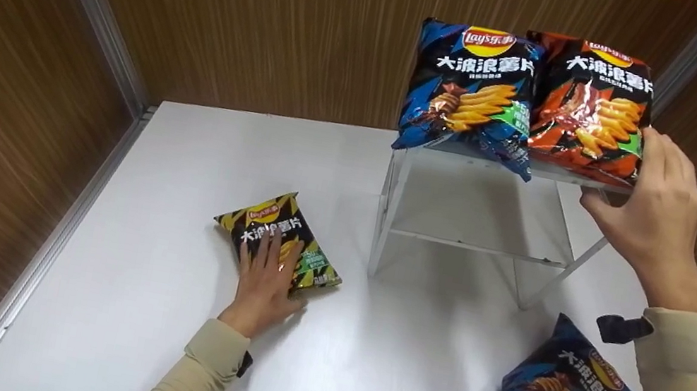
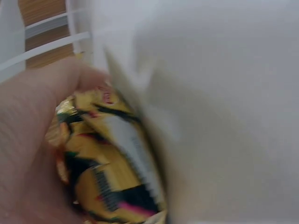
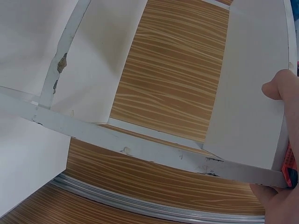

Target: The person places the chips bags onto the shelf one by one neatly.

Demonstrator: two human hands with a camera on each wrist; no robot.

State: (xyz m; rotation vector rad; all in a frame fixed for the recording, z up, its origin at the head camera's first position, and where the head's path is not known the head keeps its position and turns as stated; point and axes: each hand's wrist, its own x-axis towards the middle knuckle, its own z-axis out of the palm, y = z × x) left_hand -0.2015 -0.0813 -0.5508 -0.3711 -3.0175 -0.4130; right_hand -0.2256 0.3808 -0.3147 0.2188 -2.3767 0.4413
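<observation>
Resting the left hand [image 1: 264,287], straight-fingered, on the yellow bag [image 1: 270,215], on the table [image 1: 160,248]; gripping the edge of the rack [image 1: 475,248] with the right hand [image 1: 664,201], against the red bag [image 1: 589,112]. Probably at the pick-up step; next, likely calls for closing fingers round the yellow bag.

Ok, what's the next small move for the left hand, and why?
I'd probably have the left hand gather its fingers around the yellow-and-black Lay's chip bag: they lie spread across its front as it rests on the white tabletop. The right hand is at the side of the red Lay's chip bag on the white rack.
</observation>
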